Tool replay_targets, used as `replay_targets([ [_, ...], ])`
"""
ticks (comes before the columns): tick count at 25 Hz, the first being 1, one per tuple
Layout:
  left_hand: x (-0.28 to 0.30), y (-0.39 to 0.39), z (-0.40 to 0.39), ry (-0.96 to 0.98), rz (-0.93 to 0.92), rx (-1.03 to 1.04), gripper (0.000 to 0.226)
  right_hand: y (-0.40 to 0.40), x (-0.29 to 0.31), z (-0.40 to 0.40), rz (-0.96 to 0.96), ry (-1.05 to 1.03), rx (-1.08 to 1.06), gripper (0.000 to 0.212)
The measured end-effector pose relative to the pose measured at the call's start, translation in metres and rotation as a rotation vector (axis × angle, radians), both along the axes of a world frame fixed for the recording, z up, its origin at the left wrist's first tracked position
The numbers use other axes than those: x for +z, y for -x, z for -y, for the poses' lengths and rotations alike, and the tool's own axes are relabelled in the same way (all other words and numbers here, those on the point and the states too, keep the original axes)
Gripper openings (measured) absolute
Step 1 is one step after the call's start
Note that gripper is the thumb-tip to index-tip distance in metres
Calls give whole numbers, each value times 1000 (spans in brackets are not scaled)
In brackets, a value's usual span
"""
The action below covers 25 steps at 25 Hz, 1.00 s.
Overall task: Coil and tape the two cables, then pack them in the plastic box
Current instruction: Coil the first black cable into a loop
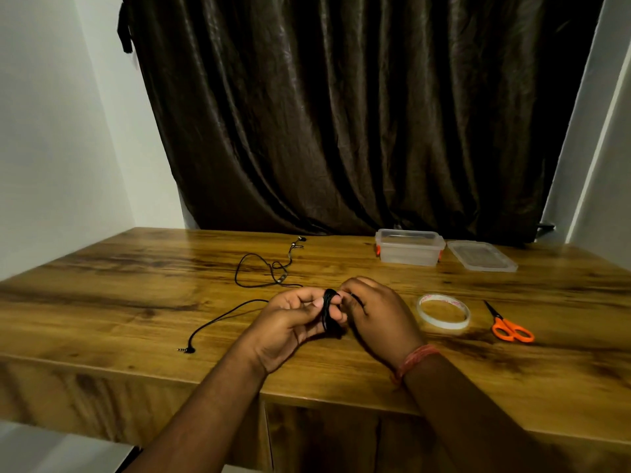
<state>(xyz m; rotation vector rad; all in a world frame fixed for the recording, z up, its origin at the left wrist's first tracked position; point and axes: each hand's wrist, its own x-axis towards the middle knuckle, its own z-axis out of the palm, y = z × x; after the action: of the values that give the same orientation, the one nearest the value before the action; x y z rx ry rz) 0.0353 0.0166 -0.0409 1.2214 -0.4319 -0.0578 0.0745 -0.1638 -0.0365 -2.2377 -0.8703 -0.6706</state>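
My left hand [293,319] holds a tight black cable coil [329,310] wound around its fingers. My right hand [375,312] pinches the same cable right beside the coil. The cable's loose tail [222,317] runs left across the table to a jack plug [186,350]. A second black cable [264,271], an earphone lead, lies loosely tangled farther back. A clear plastic box [409,249] with orange clips stands open at the back right, its lid [481,256] beside it. A roll of clear tape [443,310] lies right of my right hand.
Orange-handled scissors [508,327] lie to the right of the tape. The wooden table [136,285] has its front edge just under my forearms. A dark curtain [341,114] hangs behind the table, with white walls on both sides.
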Motion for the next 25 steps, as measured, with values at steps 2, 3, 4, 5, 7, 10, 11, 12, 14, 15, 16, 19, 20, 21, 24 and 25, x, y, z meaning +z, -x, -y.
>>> replay_targets([
  [2,2,0,-2,95,6,25,23,0,-3,-3,-24,88,33,11],
  [3,4,0,-1,138,7,49,23,0,-5,-4,-29,129,50,11],
  [4,4,-1,-1,184,1,81,22,0,-6,-5,-30,173,61,13],
  [5,5,-2,-1,233,-7,116,22,0,-7,-6,-30,219,68,15],
  [7,6,-6,-2,299,-5,192,25,2,-8,-8,-19,279,87,17],
  [10,4,-11,-4,288,13,293,23,5,-7,-10,33,314,119,19],
  [11,3,-12,-3,256,3,323,22,6,-6,-10,48,314,131,18],
  [12,1,-14,-2,208,-8,353,21,7,-6,-10,64,311,139,16],
  [14,-4,-15,2,85,1,392,21,9,-4,-9,110,304,138,15],
  [15,-6,-15,3,19,19,405,21,10,-3,-9,137,299,129,15],
  [16,-10,-17,4,-46,40,417,22,10,-2,-9,164,292,114,16],
  [19,-14,-18,5,-210,91,410,22,11,1,-8,234,270,67,13],
  [20,-15,-19,6,-268,115,403,20,12,2,-8,250,256,51,13],
  [21,-15,-19,6,-324,139,397,19,12,3,-7,260,239,37,12],
  [24,-17,-17,9,-367,144,336,17,11,7,-3,252,204,3,9],
  [25,-18,-17,10,-344,129,303,17,11,8,-2,249,188,-3,7],
])
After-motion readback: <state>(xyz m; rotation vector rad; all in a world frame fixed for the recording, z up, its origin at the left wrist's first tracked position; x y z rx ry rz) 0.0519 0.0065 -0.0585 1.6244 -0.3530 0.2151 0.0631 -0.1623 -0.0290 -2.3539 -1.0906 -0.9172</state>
